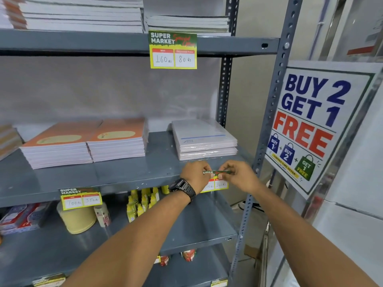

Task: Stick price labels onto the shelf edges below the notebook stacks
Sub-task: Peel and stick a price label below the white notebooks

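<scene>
A yellow-and-green price label (pixel 215 180) is held against the front edge of the grey middle shelf (pixel 132 179), below a stack of plastic-wrapped white notebooks (pixel 205 139). My left hand (pixel 195 175) pinches its top left corner and my right hand (pixel 238 176) pinches its top right. Their fingers hide much of the label. Two stacks of orange notebooks (pixel 87 143) lie further left on the same shelf, with another label (pixel 81 198) stuck below them. A third label (pixel 173 50) hangs from the upper shelf edge under white notebooks (pixel 187 22).
The lower shelf holds a tape roll (pixel 77 219), small yellow bottles (pixel 143 200) and red-and-white boxes (pixel 19 217). A perforated grey upright (pixel 271 112) frames the rack on the right. A "Buy 2 Get 1 Free" poster (pixel 315 123) hangs beyond it.
</scene>
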A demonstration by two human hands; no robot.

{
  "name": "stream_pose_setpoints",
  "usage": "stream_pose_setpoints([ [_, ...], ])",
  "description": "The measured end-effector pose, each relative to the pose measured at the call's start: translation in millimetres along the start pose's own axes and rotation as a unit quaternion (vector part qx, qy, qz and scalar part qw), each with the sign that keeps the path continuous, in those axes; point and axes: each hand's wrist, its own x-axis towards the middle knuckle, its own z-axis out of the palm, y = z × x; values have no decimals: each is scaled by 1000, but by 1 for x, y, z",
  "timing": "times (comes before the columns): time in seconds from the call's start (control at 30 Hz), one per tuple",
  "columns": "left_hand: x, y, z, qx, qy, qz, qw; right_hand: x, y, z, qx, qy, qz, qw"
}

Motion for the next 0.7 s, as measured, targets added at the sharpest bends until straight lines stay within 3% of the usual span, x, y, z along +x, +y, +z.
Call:
stream_pose_setpoints([
  [0.7, -4, -8, 5, 127, -3, 24, 992, -5, -7, 23, -74, 93, 32, 992],
])
